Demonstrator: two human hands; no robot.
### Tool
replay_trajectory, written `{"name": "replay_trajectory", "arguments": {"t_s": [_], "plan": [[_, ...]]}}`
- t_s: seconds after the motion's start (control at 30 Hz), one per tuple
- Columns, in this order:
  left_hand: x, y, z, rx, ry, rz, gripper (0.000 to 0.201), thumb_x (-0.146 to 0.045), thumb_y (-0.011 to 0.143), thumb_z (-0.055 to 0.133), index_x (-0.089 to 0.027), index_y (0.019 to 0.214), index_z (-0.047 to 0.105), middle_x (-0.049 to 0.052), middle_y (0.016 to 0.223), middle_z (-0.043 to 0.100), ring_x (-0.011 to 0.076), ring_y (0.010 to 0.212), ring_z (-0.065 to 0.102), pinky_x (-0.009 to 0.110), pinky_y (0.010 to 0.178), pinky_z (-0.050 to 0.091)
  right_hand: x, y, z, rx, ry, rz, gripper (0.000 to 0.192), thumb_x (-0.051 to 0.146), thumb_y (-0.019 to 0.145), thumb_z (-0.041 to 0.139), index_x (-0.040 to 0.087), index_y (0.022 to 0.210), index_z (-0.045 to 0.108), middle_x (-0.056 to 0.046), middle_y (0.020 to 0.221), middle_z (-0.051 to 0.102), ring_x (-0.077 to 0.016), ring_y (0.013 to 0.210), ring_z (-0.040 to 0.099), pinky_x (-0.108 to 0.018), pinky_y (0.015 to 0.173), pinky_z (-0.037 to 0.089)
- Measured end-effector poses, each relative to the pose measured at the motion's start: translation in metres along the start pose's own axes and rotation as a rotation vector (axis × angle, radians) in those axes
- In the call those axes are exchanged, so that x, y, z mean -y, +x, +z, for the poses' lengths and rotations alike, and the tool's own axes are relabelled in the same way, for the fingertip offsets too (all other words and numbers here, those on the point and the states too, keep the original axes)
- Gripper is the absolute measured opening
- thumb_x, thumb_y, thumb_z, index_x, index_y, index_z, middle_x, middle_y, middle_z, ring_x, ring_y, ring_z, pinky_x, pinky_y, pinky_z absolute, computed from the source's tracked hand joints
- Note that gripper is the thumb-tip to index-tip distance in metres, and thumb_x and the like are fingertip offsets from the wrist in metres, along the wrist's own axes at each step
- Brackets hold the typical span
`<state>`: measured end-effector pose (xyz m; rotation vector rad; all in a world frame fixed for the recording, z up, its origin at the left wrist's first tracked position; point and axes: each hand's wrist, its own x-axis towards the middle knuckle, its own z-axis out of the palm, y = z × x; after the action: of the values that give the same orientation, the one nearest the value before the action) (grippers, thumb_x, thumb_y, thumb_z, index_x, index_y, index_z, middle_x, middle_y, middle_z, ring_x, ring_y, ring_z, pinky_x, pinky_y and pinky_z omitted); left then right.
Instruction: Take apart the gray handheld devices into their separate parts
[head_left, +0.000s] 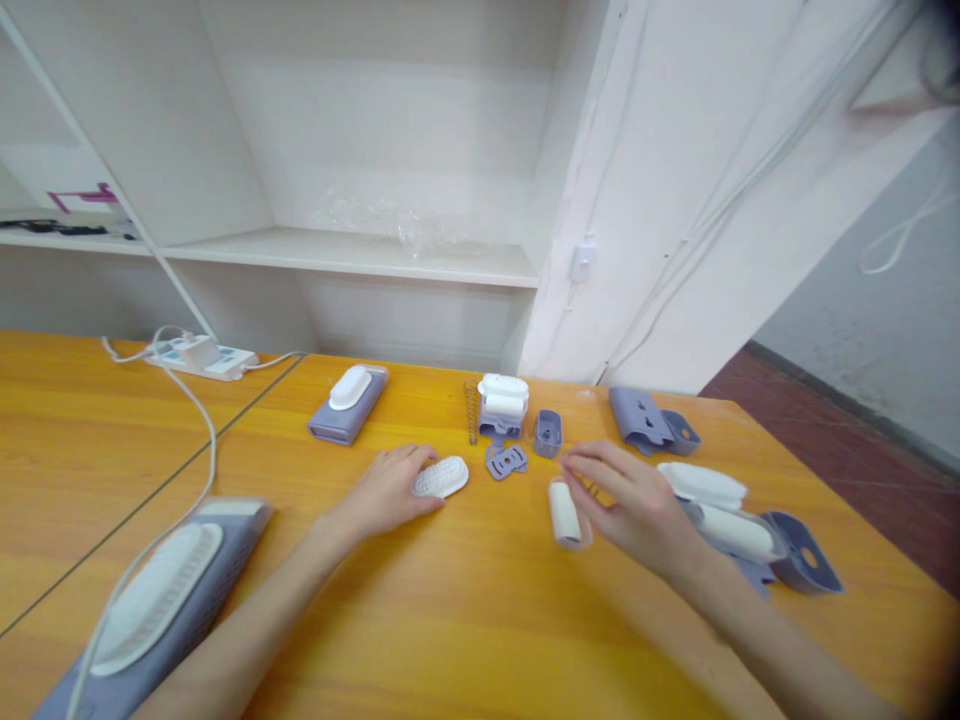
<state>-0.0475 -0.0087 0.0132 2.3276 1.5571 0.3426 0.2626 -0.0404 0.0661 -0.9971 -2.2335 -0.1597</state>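
Note:
My left hand [394,488] rests on the wooden table with thumb and fingers closed around one end of a white oval brush head [451,475] with a bumpy face. My right hand [626,500] is pinched just above the table; thin brownish lines show by its fingers, but what it holds is not clear. Beside those fingers a white roller [564,512] lies with a clear cover. Between the hands are flat purple slotted plates [507,461], a small purple cup [549,432], a coil spring [472,412] and a purple holder [501,425] with white parts.
A purple block with a white oval top [349,400] stands at the back left, near a power strip [201,355]. A cable crosses a larger purple unit [161,600] at front left. On the right lie purple housings [637,418], a white pad [703,485] and a purple end cap [806,553].

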Motion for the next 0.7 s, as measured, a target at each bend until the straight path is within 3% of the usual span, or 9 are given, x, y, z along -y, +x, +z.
{"name": "replay_trajectory", "arguments": {"t_s": [0.1, 0.23, 0.33, 0.43, 0.53, 0.63, 0.7], "plan": [[-0.002, 0.0, 0.0, 0.001, 0.016, 0.0, 0.043, -0.042, 0.072, 0.064, -0.024, 0.111, 0.058, 0.006, 0.112, 0.062, 0.0249, 0.105, 0.056, 0.034, 0.088, 0.04, -0.046, 0.003, -0.001, 0.015, -0.271, 0.268, 0.023, 0.025, 0.092, 0.042, 0.021, 0.097, 0.063, -0.009, 0.098, 0.065, -0.0201, 0.09, 0.062, -0.032, 0.08, 0.049], [-0.005, 0.0, 0.003, -0.003, 0.038, -0.003, 0.043, -0.042, 0.073, 0.062, -0.023, 0.111, 0.058, 0.007, 0.111, 0.063, 0.0257, 0.104, 0.057, 0.035, 0.089, 0.04, -0.085, 0.012, 0.013, 0.29, -0.591, 0.552, 0.03, 0.025, 0.092, 0.036, 0.016, 0.101, 0.063, -0.013, 0.095, 0.065, -0.0238, 0.083, 0.063, -0.033, 0.068, 0.047], [-0.008, -0.001, 0.005, -0.019, 0.046, 0.005, 0.044, -0.038, 0.072, 0.062, -0.023, 0.113, 0.058, 0.007, 0.111, 0.063, 0.026, 0.103, 0.057, 0.035, 0.088, 0.041, -0.097, 0.015, 0.023, 0.414, -0.644, 0.611, 0.027, 0.022, 0.09, 0.041, 0.017, 0.104, 0.063, -0.014, 0.091, 0.066, -0.0252, 0.082, 0.064, -0.033, 0.066, 0.047], [-0.014, -0.002, 0.006, -0.031, 0.012, 0.013, 0.044, -0.035, 0.07, 0.062, -0.023, 0.113, 0.057, 0.007, 0.108, 0.064, 0.0256, 0.098, 0.059, 0.034, 0.084, 0.043, -0.096, 0.017, 0.028, 0.409, -0.668, 0.615, 0.027, 0.022, 0.087, 0.047, 0.017, 0.108, 0.062, -0.015, 0.088, 0.067, -0.0289, 0.088, 0.063, -0.038, 0.071, 0.046], [-0.024, -0.003, 0.006, -0.046, -0.056, 0.038, 0.044, -0.034, 0.069, 0.063, -0.023, 0.111, 0.056, 0.006, 0.105, 0.064, 0.025, 0.095, 0.06, 0.033, 0.082, 0.044, -0.077, 0.023, 0.026, 0.358, -0.623, 0.532, 0.032, 0.029, 0.09, 0.044, 0.015, 0.114, 0.059, -0.018, 0.099, 0.065, -0.0312, 0.1, 0.059, -0.043, 0.08, 0.044], [-0.04, 0.0, 0.007, -0.123, -0.135, 0.109, 0.049, -0.03, 0.068, 0.065, -0.023, 0.114, 0.052, 0.006, 0.11, 0.062, 0.0244, 0.099, 0.059, 0.033, 0.084, 0.044, -0.04, 0.029, 0.027, 0.351, -0.275, 0.177, 0.039, 0.036, 0.088, 0.05, 0.017, 0.121, 0.055, -0.014, 0.118, 0.059, -0.0264, 0.109, 0.054, -0.04, 0.091, 0.043], [-0.051, 0.003, 0.009, -0.185, -0.202, 0.173, 0.051, -0.027, 0.067, 0.066, -0.022, 0.115, 0.049, 0.005, 0.109, 0.061, 0.0228, 0.098, 0.058, 0.033, 0.084, 0.045, -0.012, 0.031, 0.029, 0.393, -0.042, -0.046, 0.053, 0.037, 0.081, 0.06, 0.019, 0.13, 0.048, -0.012, 0.129, 0.053, -0.0254, 0.115, 0.049, -0.04, 0.096, 0.041]]}}
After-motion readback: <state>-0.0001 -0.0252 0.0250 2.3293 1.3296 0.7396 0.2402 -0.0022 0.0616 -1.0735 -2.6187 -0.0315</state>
